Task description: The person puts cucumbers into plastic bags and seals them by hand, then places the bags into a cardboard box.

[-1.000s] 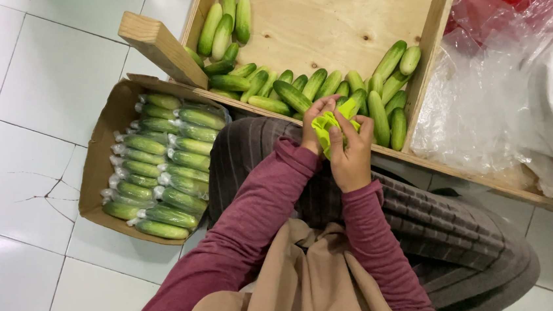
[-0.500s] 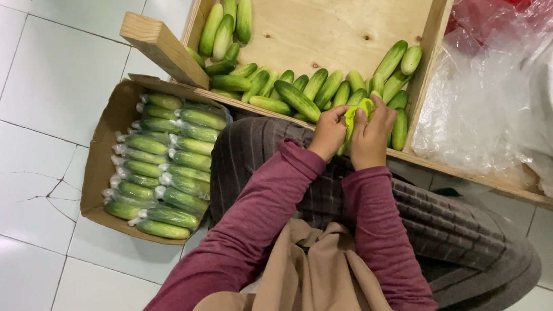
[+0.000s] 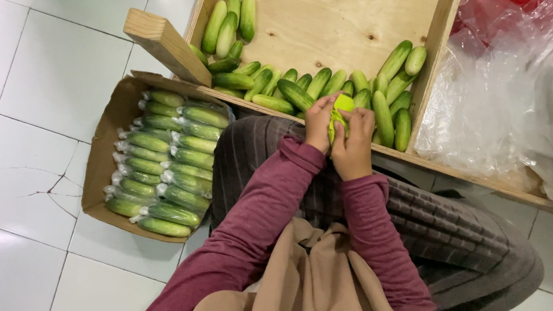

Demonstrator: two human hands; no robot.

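Both my hands pinch a bright yellow-green wrapper at the near edge of the wooden crate.

My left hand (image 3: 319,121) and right hand (image 3: 354,144) are closed around the wrapper (image 3: 341,109), fingers curled tight; what is inside it I cannot tell. Loose cucumbers (image 3: 295,91) lie just beyond my knuckles in the wooden crate (image 3: 437,50); bagged cucumbers (image 3: 171,160) fill the cardboard box (image 3: 100,155) off to my left. Pulling too hard could tear the thin wrapper, or it may slip from my fingertips.
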